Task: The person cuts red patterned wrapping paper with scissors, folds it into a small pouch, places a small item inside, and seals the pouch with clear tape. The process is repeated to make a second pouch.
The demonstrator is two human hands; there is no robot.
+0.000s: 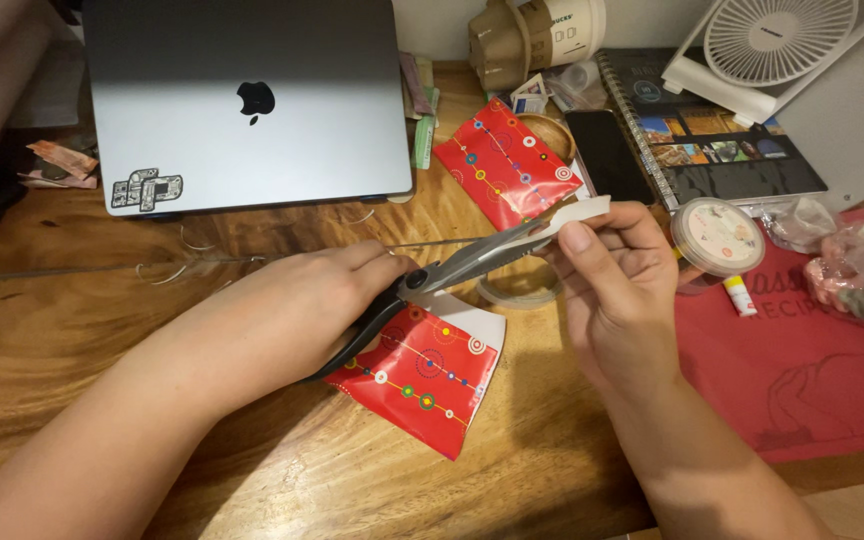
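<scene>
1. Holding the scissors [452, 270] by their black handles, the left hand [302, 305] has its grip closed around the loops; the fingers inside them are hidden, so how firmly they squeeze cannot be told.
2. Pinching a small white paper strip [582, 212] between thumb and forefinger, the right hand [617, 275] has its grip pressed together on the strip's near end, above the worktop [252, 470].
3. Running from the left grip up and to the right, the scissors' long axis ends with the blade tips touching or just beside the strip, right at the right grip. The blades look nearly closed, though whether paper lies between them cannot be told.
4. Lying directly under the left grip and the handles is a red patterned paper piece [422, 380], flat on the worktop, its white underside showing at the upper right corner.
5. Resting beyond the blade tips, away from both grips, is a second red patterned sheet [502, 160], with a dark phone [607, 155] just beside it.
6. Sitting just right of the right grip is a round lidded tub [717, 235], with a red cloth [802, 360] beneath and a crumpled plastic bag [862, 270] further right.
7. Standing well beyond the left grip is a closed grey laptop [247, 100]; a white fan [777, 40] and a spiral notebook [722, 130] lie beyond the right grip. Nothing stands between the two grips except the scissors themselves.
</scene>
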